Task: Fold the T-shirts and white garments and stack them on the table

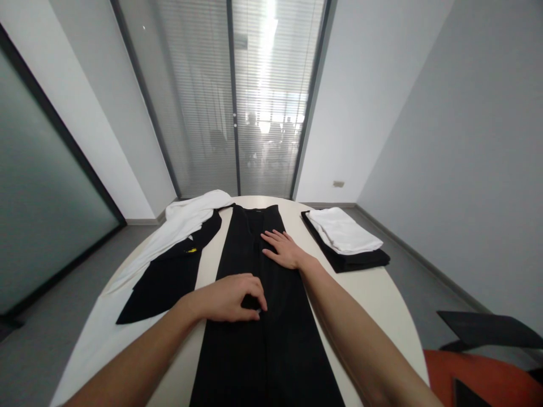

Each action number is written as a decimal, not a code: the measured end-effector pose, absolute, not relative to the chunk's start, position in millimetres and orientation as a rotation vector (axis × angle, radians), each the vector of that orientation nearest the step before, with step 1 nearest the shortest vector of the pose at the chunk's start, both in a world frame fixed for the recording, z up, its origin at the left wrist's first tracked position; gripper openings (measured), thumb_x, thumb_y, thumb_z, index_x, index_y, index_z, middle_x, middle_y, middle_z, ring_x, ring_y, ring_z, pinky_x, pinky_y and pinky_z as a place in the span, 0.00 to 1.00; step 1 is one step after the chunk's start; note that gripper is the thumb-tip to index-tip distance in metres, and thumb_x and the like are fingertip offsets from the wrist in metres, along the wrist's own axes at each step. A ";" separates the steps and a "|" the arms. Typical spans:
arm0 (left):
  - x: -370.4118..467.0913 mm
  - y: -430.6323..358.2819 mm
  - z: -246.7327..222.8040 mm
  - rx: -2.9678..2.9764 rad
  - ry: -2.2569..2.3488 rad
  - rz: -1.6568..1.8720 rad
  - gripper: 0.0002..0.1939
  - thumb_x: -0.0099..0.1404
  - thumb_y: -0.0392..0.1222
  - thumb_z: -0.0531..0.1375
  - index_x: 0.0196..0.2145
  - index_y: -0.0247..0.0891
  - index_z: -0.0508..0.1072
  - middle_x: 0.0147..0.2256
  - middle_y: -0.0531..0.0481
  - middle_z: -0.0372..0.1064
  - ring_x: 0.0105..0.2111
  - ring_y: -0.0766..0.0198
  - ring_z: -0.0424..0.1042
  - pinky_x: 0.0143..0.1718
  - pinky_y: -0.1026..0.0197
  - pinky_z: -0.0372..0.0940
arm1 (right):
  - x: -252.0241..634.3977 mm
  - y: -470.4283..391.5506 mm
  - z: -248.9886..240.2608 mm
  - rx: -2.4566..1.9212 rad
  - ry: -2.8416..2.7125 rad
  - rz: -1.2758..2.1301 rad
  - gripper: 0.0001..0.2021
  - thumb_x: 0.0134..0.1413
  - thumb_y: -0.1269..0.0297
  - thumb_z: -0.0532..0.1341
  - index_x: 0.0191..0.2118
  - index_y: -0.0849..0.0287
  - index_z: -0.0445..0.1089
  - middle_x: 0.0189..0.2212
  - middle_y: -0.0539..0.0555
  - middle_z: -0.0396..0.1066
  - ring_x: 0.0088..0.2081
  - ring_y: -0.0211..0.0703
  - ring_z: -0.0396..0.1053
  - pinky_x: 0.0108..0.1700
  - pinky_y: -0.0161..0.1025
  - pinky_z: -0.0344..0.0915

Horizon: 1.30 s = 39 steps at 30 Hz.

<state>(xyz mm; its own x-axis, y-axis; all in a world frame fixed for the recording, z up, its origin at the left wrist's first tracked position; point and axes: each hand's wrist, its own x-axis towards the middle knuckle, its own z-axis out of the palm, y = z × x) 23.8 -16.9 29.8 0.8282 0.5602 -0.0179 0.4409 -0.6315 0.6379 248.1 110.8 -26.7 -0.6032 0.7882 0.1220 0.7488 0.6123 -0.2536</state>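
Observation:
Black trousers (288, 316) lie lengthwise on the table, waistband at the far end and legs running toward me. Over their middle, my left hand (231, 297) is curled, with thumb and forefinger closed in a pinch on the cloth near the centre line. Farther up, my right hand (283, 249) rests flat on the right side of the trousers, fingers spread and nothing held. To the left lies a dark garment (169, 280) with a small yellow mark, beside and partly under white clothing (190, 212).
A round white table (394, 305) carries everything. At its right stands a folded stack, a white garment (343, 230) on top of black cloth (354, 262). A chair with an orange seat (479, 376) is at the lower right. Glass panels with blinds (203, 113) are beyond.

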 end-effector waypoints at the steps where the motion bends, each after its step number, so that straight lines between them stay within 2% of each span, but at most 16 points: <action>1: 20.3 -14.9 29.6 2.380 0.790 0.216 0.09 0.61 0.38 0.67 0.41 0.45 0.80 0.41 0.52 0.74 0.45 0.61 0.71 0.52 0.60 0.61 | 246.8 110.2 -24.7 -1.250 -2.600 0.231 0.29 0.69 0.47 0.49 0.70 0.54 0.54 0.69 0.56 0.53 0.70 0.55 0.48 0.69 0.57 0.43; 4: 13.6 -12.0 27.6 2.410 0.856 0.146 0.09 0.61 0.36 0.66 0.39 0.46 0.81 0.41 0.52 0.71 0.43 0.62 0.70 0.48 0.62 0.62 | 240.3 108.7 -19.9 -1.225 -2.538 0.138 0.24 0.70 0.53 0.49 0.65 0.56 0.63 0.63 0.58 0.63 0.63 0.51 0.58 0.64 0.51 0.53; 7: 13.2 -12.8 26.5 2.389 0.842 0.102 0.08 0.61 0.35 0.65 0.36 0.45 0.81 0.42 0.52 0.69 0.43 0.64 0.70 0.48 0.63 0.62 | 233.1 108.0 -19.6 -1.230 -2.539 0.090 0.21 0.70 0.56 0.51 0.60 0.57 0.68 0.57 0.59 0.67 0.56 0.49 0.63 0.58 0.46 0.59; 14: 16.4 -15.4 29.3 2.361 0.805 -0.003 0.05 0.62 0.38 0.66 0.36 0.45 0.81 0.46 0.52 0.68 0.46 0.61 0.70 0.50 0.62 0.61 | 229.6 107.9 -24.9 -1.280 -2.571 0.008 0.20 0.70 0.59 0.52 0.63 0.51 0.66 0.56 0.58 0.65 0.52 0.49 0.62 0.55 0.46 0.60; 22: 21.7 -17.0 30.3 2.236 0.646 0.192 0.04 0.68 0.40 0.62 0.38 0.43 0.78 0.48 0.50 0.68 0.49 0.63 0.69 0.54 0.62 0.59 | 230.6 104.7 -13.0 -1.390 -2.534 -0.148 0.15 0.70 0.62 0.52 0.51 0.51 0.75 0.52 0.56 0.69 0.50 0.51 0.64 0.50 0.46 0.61; 27: 26.9 -17.2 27.5 2.284 0.645 0.176 0.05 0.69 0.41 0.61 0.36 0.41 0.77 0.43 0.50 0.71 0.46 0.62 0.70 0.52 0.62 0.60 | 235.2 107.7 -17.8 -1.308 -2.570 -0.016 0.17 0.70 0.63 0.51 0.58 0.49 0.71 0.56 0.56 0.67 0.52 0.49 0.64 0.52 0.46 0.62; 32: 31.4 -18.8 30.1 2.292 0.628 0.263 0.08 0.71 0.43 0.58 0.37 0.40 0.76 0.40 0.50 0.74 0.43 0.62 0.71 0.50 0.62 0.61 | 238.0 114.2 -28.2 -1.256 -2.553 0.072 0.19 0.69 0.63 0.52 0.60 0.53 0.69 0.59 0.58 0.65 0.56 0.50 0.63 0.57 0.49 0.60; 35: 33.9 -18.4 24.4 2.283 0.598 0.280 0.08 0.71 0.43 0.58 0.38 0.40 0.76 0.41 0.50 0.74 0.44 0.63 0.71 0.50 0.62 0.61 | 242.2 120.0 -32.9 -1.210 -2.554 0.120 0.20 0.68 0.65 0.51 0.62 0.52 0.67 0.61 0.56 0.64 0.58 0.50 0.62 0.59 0.50 0.60; 39: 34.7 -17.3 13.6 2.321 0.631 0.265 0.05 0.68 0.43 0.62 0.39 0.43 0.77 0.49 0.50 0.70 0.44 0.63 0.72 0.49 0.62 0.63 | 251.0 126.5 -38.2 -1.121 -2.572 0.163 0.22 0.69 0.64 0.50 0.65 0.54 0.62 0.63 0.58 0.64 0.63 0.50 0.60 0.63 0.53 0.56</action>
